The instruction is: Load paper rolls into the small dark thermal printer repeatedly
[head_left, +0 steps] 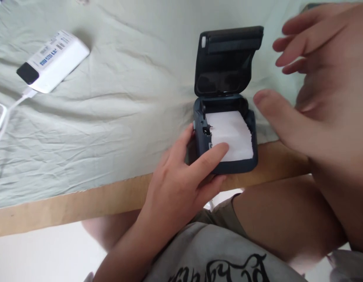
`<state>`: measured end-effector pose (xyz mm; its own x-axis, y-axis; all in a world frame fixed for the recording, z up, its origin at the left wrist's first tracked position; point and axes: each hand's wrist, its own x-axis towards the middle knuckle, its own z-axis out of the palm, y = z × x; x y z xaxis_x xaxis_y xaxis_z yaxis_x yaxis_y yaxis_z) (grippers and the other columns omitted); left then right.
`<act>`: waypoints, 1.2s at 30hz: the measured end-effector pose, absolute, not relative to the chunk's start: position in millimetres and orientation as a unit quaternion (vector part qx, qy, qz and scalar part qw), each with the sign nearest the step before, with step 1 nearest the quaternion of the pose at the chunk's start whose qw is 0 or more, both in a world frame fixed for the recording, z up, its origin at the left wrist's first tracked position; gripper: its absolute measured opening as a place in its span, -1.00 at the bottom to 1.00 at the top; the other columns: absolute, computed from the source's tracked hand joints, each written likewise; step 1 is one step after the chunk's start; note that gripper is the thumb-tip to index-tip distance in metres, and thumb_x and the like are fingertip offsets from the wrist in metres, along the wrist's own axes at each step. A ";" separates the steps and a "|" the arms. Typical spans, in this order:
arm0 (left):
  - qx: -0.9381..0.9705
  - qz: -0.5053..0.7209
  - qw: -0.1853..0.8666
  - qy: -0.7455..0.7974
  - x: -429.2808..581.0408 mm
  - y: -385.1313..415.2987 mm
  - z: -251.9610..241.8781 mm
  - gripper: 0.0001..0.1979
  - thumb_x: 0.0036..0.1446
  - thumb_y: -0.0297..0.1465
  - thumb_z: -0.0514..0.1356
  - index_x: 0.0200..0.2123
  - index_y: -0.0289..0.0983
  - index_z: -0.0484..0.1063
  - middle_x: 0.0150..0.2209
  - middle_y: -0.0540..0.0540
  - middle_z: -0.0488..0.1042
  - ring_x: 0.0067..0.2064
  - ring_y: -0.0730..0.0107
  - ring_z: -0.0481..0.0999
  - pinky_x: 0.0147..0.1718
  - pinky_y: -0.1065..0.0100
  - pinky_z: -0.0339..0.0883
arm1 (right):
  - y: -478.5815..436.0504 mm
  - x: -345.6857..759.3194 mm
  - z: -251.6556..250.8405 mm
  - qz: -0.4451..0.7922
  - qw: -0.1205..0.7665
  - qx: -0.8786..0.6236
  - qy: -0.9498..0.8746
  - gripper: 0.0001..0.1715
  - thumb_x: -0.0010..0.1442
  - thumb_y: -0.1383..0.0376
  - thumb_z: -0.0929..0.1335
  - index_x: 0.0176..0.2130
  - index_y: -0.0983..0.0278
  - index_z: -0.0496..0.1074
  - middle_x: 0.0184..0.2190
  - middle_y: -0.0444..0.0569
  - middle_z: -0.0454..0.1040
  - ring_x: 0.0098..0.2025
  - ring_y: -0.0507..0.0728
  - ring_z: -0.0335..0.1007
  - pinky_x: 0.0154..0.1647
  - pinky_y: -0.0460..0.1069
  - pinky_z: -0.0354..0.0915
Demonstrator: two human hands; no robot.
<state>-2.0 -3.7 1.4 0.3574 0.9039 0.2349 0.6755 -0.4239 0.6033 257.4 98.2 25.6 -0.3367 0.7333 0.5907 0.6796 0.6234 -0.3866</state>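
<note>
A small dark blue portable printer (203,150) is held at the table's front edge, its black lid (225,66) swung up and back. White paper (234,133) with a ragged right edge lies in its compartment. My left hand (178,176) grips the printer from the left, the thumb pressed on the paper and the other fingers around the side and underneath. To the right of the printer, my right hand (310,78) is raised close to the camera, slightly blurred. Its fingers are apart and hold nothing.
A white power bank (60,62) with a black end and a printed label lies at the upper left, a white cable (14,105) plugged into it. Wrinkled pale green cloth (119,98) covers the table, whose bare wooden edge (81,203) faces me. A dark object's edge shows behind my right hand.
</note>
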 end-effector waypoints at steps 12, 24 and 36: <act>0.800 0.309 0.201 0.474 -1.6 -3.2 -4.5 -0.66 0.53 -0.33 0.38 0.27 0.05 0.48 0.58 -0.33 0.35 0.46 -0.34 0.62 0.23 -0.18 0.70 | 85.0 258.7 33.2 0.145 0.410 -0.443 -0.784 -0.70 0.60 -0.03 0.37 -0.01 0.10 0.54 0.19 -0.01 0.53 0.44 0.22 0.51 0.56 0.26 0.37; 0.800 0.313 0.157 0.486 1.6 -4.2 -11.2 -0.34 0.61 -0.15 0.31 0.60 -0.18 0.23 0.53 -0.49 0.46 0.48 -0.27 0.62 0.35 -0.12 0.66 | 98.4 267.4 13.5 0.265 0.237 -0.448 -0.820 -0.29 0.56 -0.30 0.33 0.40 0.05 0.38 0.41 0.01 0.47 0.41 0.30 0.53 0.17 0.19 0.70; 0.806 0.293 0.160 0.489 1.5 -1.8 -10.1 -0.15 0.58 -0.12 0.32 0.67 -0.35 0.06 0.54 -0.50 0.46 0.53 -0.20 0.57 0.43 -0.04 0.59 | 87.0 257.5 8.8 0.256 0.245 -0.470 -0.809 -0.41 0.62 -0.05 0.27 0.45 0.10 0.33 0.35 -0.02 0.54 0.34 0.23 0.58 0.44 0.34 0.58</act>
